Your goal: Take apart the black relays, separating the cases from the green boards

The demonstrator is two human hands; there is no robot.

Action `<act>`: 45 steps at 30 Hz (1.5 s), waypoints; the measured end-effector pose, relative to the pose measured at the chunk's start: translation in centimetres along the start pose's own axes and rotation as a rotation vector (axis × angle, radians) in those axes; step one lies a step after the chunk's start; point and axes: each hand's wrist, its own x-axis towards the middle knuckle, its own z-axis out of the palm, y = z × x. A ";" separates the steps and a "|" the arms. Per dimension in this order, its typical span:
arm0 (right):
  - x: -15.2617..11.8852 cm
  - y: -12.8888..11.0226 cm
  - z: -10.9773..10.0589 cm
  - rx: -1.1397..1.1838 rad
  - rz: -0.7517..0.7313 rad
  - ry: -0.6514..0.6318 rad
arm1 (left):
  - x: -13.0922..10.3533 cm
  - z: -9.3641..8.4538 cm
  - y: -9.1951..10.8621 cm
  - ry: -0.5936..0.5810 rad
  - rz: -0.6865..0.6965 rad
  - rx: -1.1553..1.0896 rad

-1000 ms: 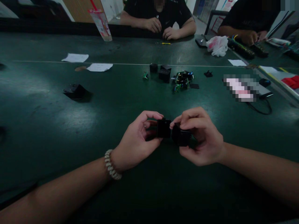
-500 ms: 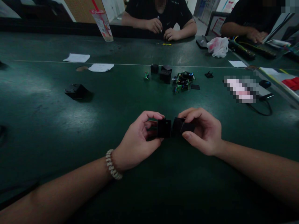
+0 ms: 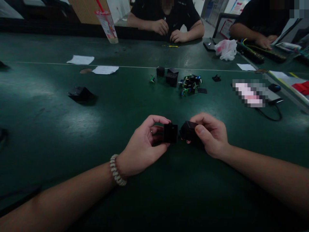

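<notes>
Between its fingertips and thumb, my left hand (image 3: 147, 141) grips a small square black plastic casing (image 3: 170, 133), one flat face turned toward me. My right hand (image 3: 213, 137) is closed on a second black plastic piece (image 3: 188, 129), boxy and tilted, with the thumb pressed on its upper face. A narrow gap separates the two pieces. Both are held over the green tabletop (image 3: 135, 206). Dark shading hides their finer details. A beaded bracelet (image 3: 116, 170) circles my left wrist.
Ahead lie a heap of green circuit boards (image 3: 190, 84), black boxes (image 3: 172, 77) and a black lid-like piece (image 3: 202, 91). Another black box (image 3: 80, 94) sits at left. Papers (image 3: 105, 70), a drink cup (image 3: 108, 27) and a plastic bag (image 3: 226, 49) stand farther off. Two people sit across.
My right hand has turned its black piece over, and the thumb has moved up from beneath onto its upper face. My left hand and its casing stay nearly still.
</notes>
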 end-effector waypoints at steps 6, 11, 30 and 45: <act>0.2 0.3 0.3 0.005 0.019 0.074 | -0.1 -0.1 -0.1 -0.001 -0.027 -0.004; 1.2 0.7 0.4 -0.099 0.009 0.152 | -0.1 -0.1 0.0 -0.002 -0.034 -0.002; 4.3 3.7 -3.2 -0.234 0.157 0.309 | -0.1 0.0 0.2 0.000 -0.060 -0.001; 12.4 7.6 -12.8 -1.142 0.110 0.680 | -0.2 -0.3 -0.1 -0.035 -0.051 0.001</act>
